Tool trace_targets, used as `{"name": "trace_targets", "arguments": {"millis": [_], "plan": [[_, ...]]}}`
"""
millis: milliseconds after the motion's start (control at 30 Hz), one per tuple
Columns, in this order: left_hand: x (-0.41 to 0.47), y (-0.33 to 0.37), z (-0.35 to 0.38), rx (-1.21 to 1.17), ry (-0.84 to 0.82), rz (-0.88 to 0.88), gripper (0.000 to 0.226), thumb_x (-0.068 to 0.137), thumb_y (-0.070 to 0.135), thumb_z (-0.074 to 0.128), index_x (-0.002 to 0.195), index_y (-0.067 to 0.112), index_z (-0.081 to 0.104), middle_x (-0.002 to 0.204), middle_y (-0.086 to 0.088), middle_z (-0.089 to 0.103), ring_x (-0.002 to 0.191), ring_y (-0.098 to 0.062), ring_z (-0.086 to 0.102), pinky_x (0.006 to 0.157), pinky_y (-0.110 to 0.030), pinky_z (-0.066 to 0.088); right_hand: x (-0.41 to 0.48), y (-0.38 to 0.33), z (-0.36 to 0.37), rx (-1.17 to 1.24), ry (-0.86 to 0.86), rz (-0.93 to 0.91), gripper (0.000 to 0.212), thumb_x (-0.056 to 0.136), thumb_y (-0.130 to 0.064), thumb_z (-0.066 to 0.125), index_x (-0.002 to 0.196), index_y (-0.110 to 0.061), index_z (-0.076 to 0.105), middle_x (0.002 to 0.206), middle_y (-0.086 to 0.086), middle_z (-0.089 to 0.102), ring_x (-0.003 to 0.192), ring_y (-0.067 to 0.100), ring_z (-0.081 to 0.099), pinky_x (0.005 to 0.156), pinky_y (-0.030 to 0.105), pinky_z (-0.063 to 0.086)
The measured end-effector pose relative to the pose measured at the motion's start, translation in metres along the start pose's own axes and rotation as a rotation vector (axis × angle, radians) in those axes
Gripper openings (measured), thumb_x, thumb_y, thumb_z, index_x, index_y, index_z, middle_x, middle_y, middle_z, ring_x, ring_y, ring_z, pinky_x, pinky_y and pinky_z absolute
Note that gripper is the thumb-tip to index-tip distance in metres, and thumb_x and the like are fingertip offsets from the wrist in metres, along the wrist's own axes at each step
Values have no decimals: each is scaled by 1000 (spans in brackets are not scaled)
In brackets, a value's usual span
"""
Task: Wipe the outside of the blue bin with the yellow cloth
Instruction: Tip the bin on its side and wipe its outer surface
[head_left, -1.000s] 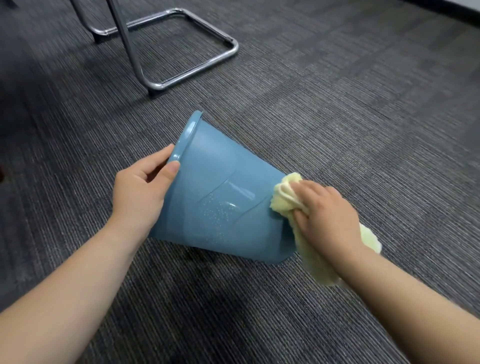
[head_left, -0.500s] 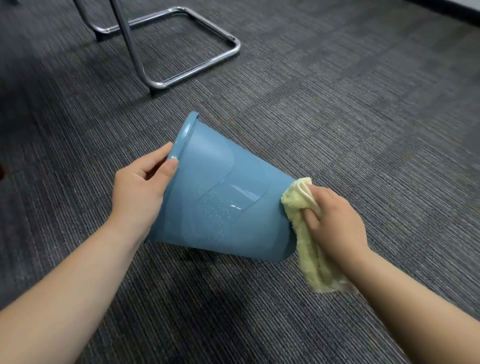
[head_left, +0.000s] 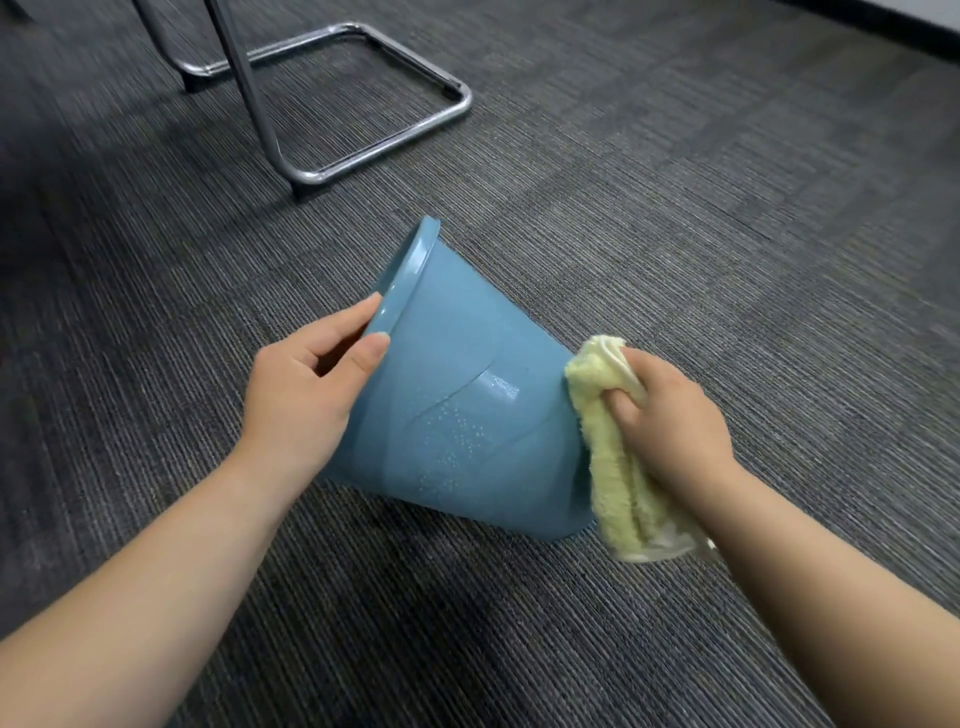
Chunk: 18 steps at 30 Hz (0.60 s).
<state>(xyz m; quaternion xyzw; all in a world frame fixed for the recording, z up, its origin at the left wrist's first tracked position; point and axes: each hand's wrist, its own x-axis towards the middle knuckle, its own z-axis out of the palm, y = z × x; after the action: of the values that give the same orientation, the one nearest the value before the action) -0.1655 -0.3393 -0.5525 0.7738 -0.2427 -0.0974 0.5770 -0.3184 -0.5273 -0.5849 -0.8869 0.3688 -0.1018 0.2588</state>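
Note:
The blue bin (head_left: 457, 395) lies tipped on its side on the carpet, rim to the upper left, base to the lower right. Small droplets speckle its side wall. My left hand (head_left: 306, 395) grips the rim, thumb on the outside and fingers hidden inside. My right hand (head_left: 670, 421) holds the bunched yellow cloth (head_left: 618, 462) against the bin's base end. The cloth hangs down below my fist to the carpet.
Dark grey striped carpet (head_left: 727, 208) covers the floor all around. A chrome tubular chair base (head_left: 363, 98) stands behind the bin at the upper left, with an upright leg rising from it.
My right hand has slid the cloth from the side wall near the base round to the bin's base end. The left hand keeps its grip on the rim.

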Motion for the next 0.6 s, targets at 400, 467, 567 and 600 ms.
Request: {"name": "trace_targets", "arguments": {"millis": [400, 467, 567, 600], "plan": [[14, -14, -9, -18, 136, -94, 29, 83, 18, 57, 105, 36, 53, 108, 12, 59, 100, -1, 56, 88, -14, 45, -33, 0, 15, -64, -70, -280, 44, 75, -17, 61, 118, -17, 51, 123, 3, 57, 101, 30, 54, 79, 38, 43], [16, -18, -11, -44, 147, -123, 29, 83, 19, 57, 107, 34, 53, 109, 11, 59, 102, -4, 56, 91, -21, 44, -28, 12, 12, -62, -37, -151, 40, 78, -16, 57, 118, -18, 49, 122, 3, 57, 102, 30, 52, 76, 36, 41], [19, -22, -12, -38, 155, -118, 28, 84, 20, 57, 107, 36, 53, 106, 15, 58, 97, 1, 56, 85, -12, 45, -29, 10, 13, -76, -16, -179, 38, 75, -13, 60, 112, -17, 53, 118, 5, 60, 95, 32, 55, 71, 37, 43], [20, -24, -12, -29, 161, -112, 28, 84, 20, 56, 106, 37, 52, 105, 16, 58, 95, 3, 56, 81, -7, 45, -32, 7, 15, -91, -24, -235, 39, 72, -12, 64, 110, -15, 55, 115, 6, 61, 90, 33, 56, 68, 38, 45]]}}
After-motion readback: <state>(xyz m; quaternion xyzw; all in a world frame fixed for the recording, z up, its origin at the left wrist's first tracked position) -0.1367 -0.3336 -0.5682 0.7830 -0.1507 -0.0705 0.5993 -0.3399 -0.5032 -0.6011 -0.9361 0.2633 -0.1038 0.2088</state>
